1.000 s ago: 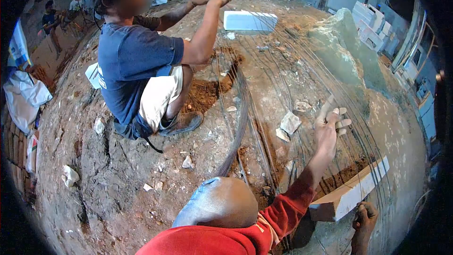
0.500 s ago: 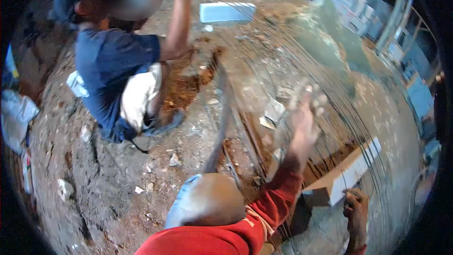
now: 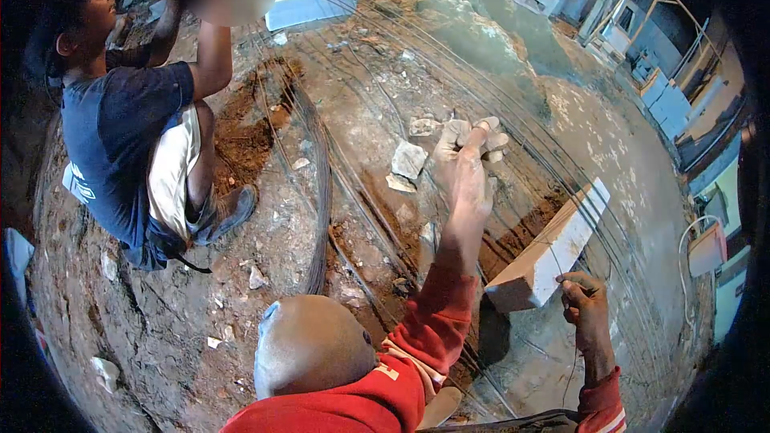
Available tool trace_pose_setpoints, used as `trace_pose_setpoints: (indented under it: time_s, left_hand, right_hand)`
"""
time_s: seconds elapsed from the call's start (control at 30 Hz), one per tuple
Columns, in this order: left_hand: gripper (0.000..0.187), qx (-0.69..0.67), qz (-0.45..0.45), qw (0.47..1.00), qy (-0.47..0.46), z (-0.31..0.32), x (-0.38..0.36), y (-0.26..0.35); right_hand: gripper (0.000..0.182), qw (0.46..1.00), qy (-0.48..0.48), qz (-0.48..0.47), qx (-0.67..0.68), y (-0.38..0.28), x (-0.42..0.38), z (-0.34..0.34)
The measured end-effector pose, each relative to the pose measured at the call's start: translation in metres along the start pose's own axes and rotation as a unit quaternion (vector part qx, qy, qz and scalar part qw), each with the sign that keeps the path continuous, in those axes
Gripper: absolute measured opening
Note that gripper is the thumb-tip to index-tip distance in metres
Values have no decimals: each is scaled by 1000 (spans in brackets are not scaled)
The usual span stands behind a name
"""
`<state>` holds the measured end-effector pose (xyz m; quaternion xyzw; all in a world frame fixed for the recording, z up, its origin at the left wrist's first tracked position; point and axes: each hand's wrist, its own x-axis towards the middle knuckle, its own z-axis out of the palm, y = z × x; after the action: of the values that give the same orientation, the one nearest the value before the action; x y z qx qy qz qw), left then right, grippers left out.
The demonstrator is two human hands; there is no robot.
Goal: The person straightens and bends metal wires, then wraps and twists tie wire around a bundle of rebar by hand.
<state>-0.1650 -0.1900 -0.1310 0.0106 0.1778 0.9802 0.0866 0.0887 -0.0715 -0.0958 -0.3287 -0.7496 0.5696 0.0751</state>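
Observation:
My left hand (image 3: 472, 141) reaches forward over long thin steel rods (image 3: 533, 152). Its dusty fingers are bent inward; whether something is in them is hidden. At the lower right, my right hand (image 3: 585, 305) pinches a thin wire (image 3: 573, 369), whose loose end hangs below the fingers. Just beyond that hand lies a long pale block (image 3: 553, 252), with rods passing over its far end. Left of my left hand are a flat broken stone piece (image 3: 409, 159) and smaller rubble on the soil.
A co-worker in a dark shirt (image 3: 132, 128) squats at the left, arms raised. Another white block (image 3: 313, 6) supports rods at the back. A bundle of dark rods (image 3: 319, 192) curves across the ground. A sand pile (image 3: 481, 16) rises at the far right. Rounded knee (image 3: 313, 345) below.
The view has shifted, so the co-worker and blocks appear farther left. My left hand's fingers, spread and blurred before, are now bent inward. My right hand still pinches near the pale block.

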Motion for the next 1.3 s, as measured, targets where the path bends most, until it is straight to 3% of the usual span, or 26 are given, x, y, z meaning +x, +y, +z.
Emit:
trace_pose_setpoints:
  time_s: [0.23, 0.57, 0.67, 0.73, 0.8, 0.87, 0.9, 1.03, 1.13, 1.2, 1.23, 1.27, 1.3]
  left_hand:
    - [15, 23, 37, 998, 48, 9, -5, 3]
    - [27, 16, 95, 995, 34, 5, -1, -3]
    - [34, 23, 75, 997, 15, 10, -3, 4]
    - [37, 63, -43, 993, 87, 16, -14, 14]
    - [36, 98, -22, 992, 80, 6, -5, 0]
    - [33, 96, 42, 994, 38, 8, -3, -3]
    - [33, 101, 58, 992, 44, 5, 1, -4]
    - [32, 63, -8, 997, 49, -6, 7, -5]
    - [30, -8, -46, 997, 59, -15, 13, -13]
    - [29, -58, -54, 995, 66, -22, 18, -19]
    - [29, -39, -81, 995, 51, -25, 20, -21]
    - [30, -18, -108, 993, 36, -27, 21, -23]
    - [30, -16, -107, 994, 34, -24, 18, -22]
  right_hand:
    - [14, 1000, -21, 7, -12, -6, -4, 7]
    - [15, 999, -32, 13, 7, -3, -3, 5]
    - [17, 1000, 8, 3, -29, -10, -6, 8]
    - [25, 998, 48, 10, -35, -5, -3, 0]
    - [24, 997, 60, -23, -35, -7, -6, 2]
    - [22, 995, 96, -2, -27, 2, -1, 1]
    - [21, 997, 69, 11, -43, -1, -1, -1]
    - [16, 992, 121, -6, -33, 17, 13, -16]
    - [15, 975, 165, -140, 40, 3, 3, -23]
    - [15, 951, 21, -308, -17, 13, -9, -33]
    - [15, 951, 20, -309, -17, 3, -15, -28]
    - [15, 968, -93, -203, -114, -7, -24, -21]
    - [16, 953, -202, -90, -207, -12, -29, -15]
